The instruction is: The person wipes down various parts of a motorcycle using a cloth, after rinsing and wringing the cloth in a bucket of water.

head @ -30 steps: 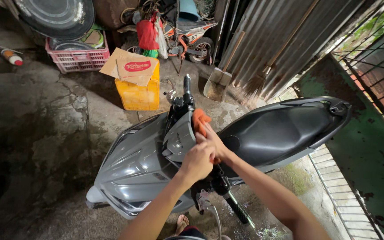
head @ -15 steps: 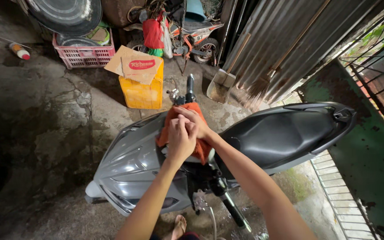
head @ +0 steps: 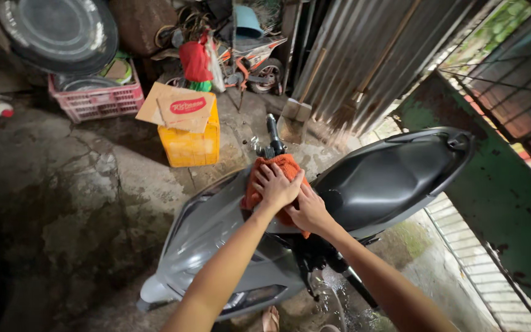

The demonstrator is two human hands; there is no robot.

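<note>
A grey scooter (head: 216, 233) with a black seat (head: 388, 178) stands below me on wet concrete. An orange cloth (head: 284, 165) lies spread over the scooter's handlebar console. My left hand (head: 275, 184) presses flat on the cloth, fingers apart. My right hand (head: 308, 212) rests on the cloth's lower right part, just beside the left hand. The far handlebar grip (head: 272, 129) sticks out beyond the cloth. The near grip is partly hidden under my right forearm.
A yellow crate (head: 193, 144) with a cardboard piece (head: 176, 106) on top stands beyond the scooter. A pink basket (head: 96, 101), a small orange bike (head: 250, 58), a shovel (head: 293, 110) and a broom lean at the back by a corrugated wall. A green wall (head: 499, 203) lies right.
Both hands moved with the cloth across the console; the left hand now lies flat on top of the spread cloth instead of bunching it. The view shifted slightly.
</note>
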